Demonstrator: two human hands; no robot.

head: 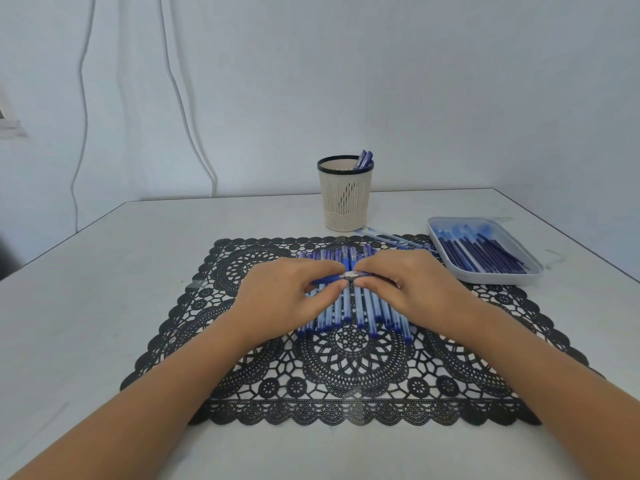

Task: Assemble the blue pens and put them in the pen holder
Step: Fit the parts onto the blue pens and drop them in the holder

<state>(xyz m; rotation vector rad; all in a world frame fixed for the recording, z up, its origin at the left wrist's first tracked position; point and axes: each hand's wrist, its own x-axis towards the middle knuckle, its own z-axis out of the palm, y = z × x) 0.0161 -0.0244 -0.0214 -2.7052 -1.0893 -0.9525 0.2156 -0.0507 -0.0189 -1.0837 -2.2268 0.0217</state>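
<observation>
A blue pen (341, 277) lies crosswise between my two hands, just above a row of several blue pen barrels (360, 310) on the black lace mat (346, 375). My left hand (287, 289) pinches its left end, and my right hand (412, 285) pinches its right end. The fingertips of both hands meet at the pen's middle. Behind the mat stands the beige pen holder (344, 195) with a dark rim; two blue pens (364, 159) poke out of it.
A light tray (485, 277) with several dark blue refills lies at the right. A couple of loose pen parts (391, 237) lie between the holder and the tray. The white table ends at the wall behind. White cables hang on the wall at left.
</observation>
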